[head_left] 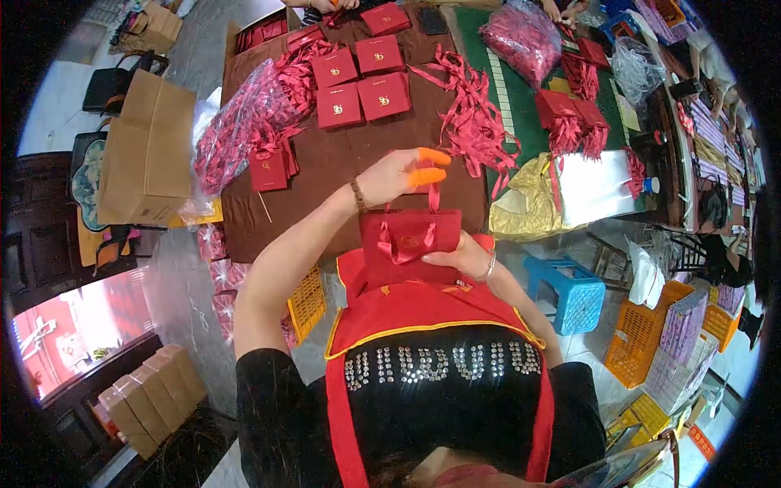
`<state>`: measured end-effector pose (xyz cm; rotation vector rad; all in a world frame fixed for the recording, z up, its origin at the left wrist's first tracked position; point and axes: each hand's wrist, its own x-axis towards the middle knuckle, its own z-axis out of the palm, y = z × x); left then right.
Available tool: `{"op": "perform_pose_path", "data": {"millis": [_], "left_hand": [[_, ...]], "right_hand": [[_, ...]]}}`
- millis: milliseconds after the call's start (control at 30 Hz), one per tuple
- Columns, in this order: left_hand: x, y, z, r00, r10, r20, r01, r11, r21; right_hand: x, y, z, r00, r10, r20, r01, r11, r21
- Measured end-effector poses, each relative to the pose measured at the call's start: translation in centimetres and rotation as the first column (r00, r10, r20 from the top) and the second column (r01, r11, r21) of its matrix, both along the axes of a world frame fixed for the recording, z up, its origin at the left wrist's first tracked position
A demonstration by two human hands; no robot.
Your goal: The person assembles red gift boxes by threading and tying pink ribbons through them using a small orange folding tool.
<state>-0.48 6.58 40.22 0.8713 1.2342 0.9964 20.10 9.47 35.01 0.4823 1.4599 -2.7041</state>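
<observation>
In front of my red apron, a small red paper gift bag (382, 252) with a faint gold mark is held upright. My right hand (465, 262) grips its right side, thumb lying across the front. Above the bag's top edge is my left hand (399, 177), with orange finger covers on two fingers. A red ribbon handle (434, 198) runs from those fingers down to the bag; the fingertips are partly hidden. Another ribbon loop (400, 252) hangs down the bag's front.
Several flat red bags (384, 95) lie on the brown tablecloth (325, 163). Loose red ribbons (476, 122) lie right, and a plastic sack of ribbons (252, 122) left. A cardboard box (146, 146) and blue stool (564, 293) flank the table. Other people's hands show at the far side.
</observation>
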Motion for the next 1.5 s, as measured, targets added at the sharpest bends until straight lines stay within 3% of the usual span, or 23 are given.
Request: {"op": "perform_pose_path", "data": {"millis": [133,200,267,367,467,533,600,633,667,733,800,867,933,967,1000,1033,1100,1133,1200,1267,1400,1467,1500], "left_hand": [[-0.6,0.9,-1.0,0.93,-0.135,-0.342,0.151,0.988,0.02],[-1.5,1.5,-0.7,0.873,0.167,-0.458,-0.01,0.946,0.325],[-2.8,2.2,1.8,0.931,0.195,-0.308,-0.182,0.981,0.069],[-3.0,2.0,0.3,0.907,0.192,-0.375,-0.12,0.971,0.209],[-3.8,1.1,-1.6,0.995,0.08,-0.065,-0.061,0.965,0.256],[-2.6,0.0,-3.0,0.86,0.413,0.3,-0.416,0.907,-0.055],[-1.4,-1.7,-8.5,0.915,0.242,0.322,-0.219,0.97,-0.107],[-0.2,-2.2,-9.7,0.889,0.046,0.456,-0.049,0.999,-0.006],[2.3,-2.3,-4.8,0.96,0.076,0.268,-0.067,0.997,-0.043],[3.9,-2.2,-4.9,0.733,0.012,0.68,-0.007,1.0,-0.01],[4.1,-1.7,-5.5,0.853,0.017,0.521,-0.006,1.0,-0.022],[4.1,-1.1,-5.7,0.941,0.028,0.338,-0.017,0.999,-0.035],[3.9,-0.8,-5.5,0.93,0.332,0.16,-0.339,0.941,0.017],[3.7,-0.7,-5.2,0.9,0.419,0.117,-0.416,0.908,-0.051],[3.5,-0.6,-4.7,0.864,0.499,0.068,-0.49,0.864,-0.115],[3.1,-0.9,-5.2,0.881,0.472,0.028,-0.467,0.878,-0.109],[3.3,-1.3,-5.9,0.902,0.432,-0.015,-0.431,0.896,-0.106],[3.9,-1.4,-5.9,0.903,0.42,-0.088,-0.426,0.901,-0.077],[5.3,-1.4,-5.8,0.91,0.382,-0.162,-0.394,0.918,-0.051],[7.0,-1.3,-5.3,0.874,0.454,-0.173,-0.47,0.88,-0.07],[8.2,-0.8,-6.1,0.916,0.38,-0.126,-0.393,0.914,-0.102],[7.4,0.5,-8.5,0.912,0.38,-0.152,-0.394,0.917,-0.072],[6.1,1.5,-9.9,0.935,0.313,-0.169,-0.345,0.913,-0.218]], "right_hand": [[0.5,-0.3,-0.7,0.996,-0.041,0.081,0.041,0.999,0.006],[0.6,-0.5,-0.2,0.996,-0.045,0.075,0.046,0.999,-0.006],[0.6,-0.6,0.2,0.996,-0.054,0.072,0.056,0.998,-0.018],[0.4,-0.3,1.1,0.993,0.012,0.115,-0.011,1.0,-0.01],[0.5,-0.5,0.6,0.996,-0.055,0.075,0.063,0.993,-0.101],[0.2,-0.7,0.4,0.989,-0.144,0.028,0.147,0.969,-0.197],[0.1,-0.7,-1.1,0.97,-0.243,-0.017,0.228,0.93,-0.288],[0.2,-0.9,-3.4,0.973,-0.23,-0.032,0.189,0.865,-0.465],[0.2,-1.0,-4.6,0.974,-0.22,-0.049,0.142,0.768,-0.625],[-0.7,-1.2,-5.7,0.99,-0.128,0.06,0.138,0.789,-0.599],[-1.7,-1.9,-9.1,0.919,-0.115,-0.378,-0.289,0.456,-0.842],[-2.4,-1.6,-10.5,0.82,-0.057,-0.57,-0.423,0.61,-0.67],[-3.1,-0.9,-10.6,0.986,-0.055,-0.157,-0.046,0.819,-0.572],[-0.9,2.6,-9.7,0.901,-0.277,-0.333,0.02,0.794,-0.607],[-0.7,3.7,-4.9,0.909,-0.416,0.036,0.378,0.784,-0.491],[-0.6,4.4,-1.6,0.746,-0.554,0.369,0.654,0.716,-0.246],[2.5,7.3,-7.6,0.731,-0.679,0.071,0.681,0.732,0.0],[3.1,7.8,-4.8,0.715,-0.677,0.178,0.693,0.719,-0.052],[3.2,7.5,-1.7,0.789,-0.61,0.072,0.529,0.734,0.427],[3.9,7.3,-0.4,0.939,-0.343,-0.014,0.217,0.562,0.798],[5.3,5.2,-1.7,0.896,-0.444,0.034,0.14,0.354,0.925],[6.8,5.5,-2.4,0.866,-0.496,0.073,0.147,0.389,0.909],[7.7,5.7,-2.6,0.843,-0.521,0.133,0.169,0.492,0.854]]}}
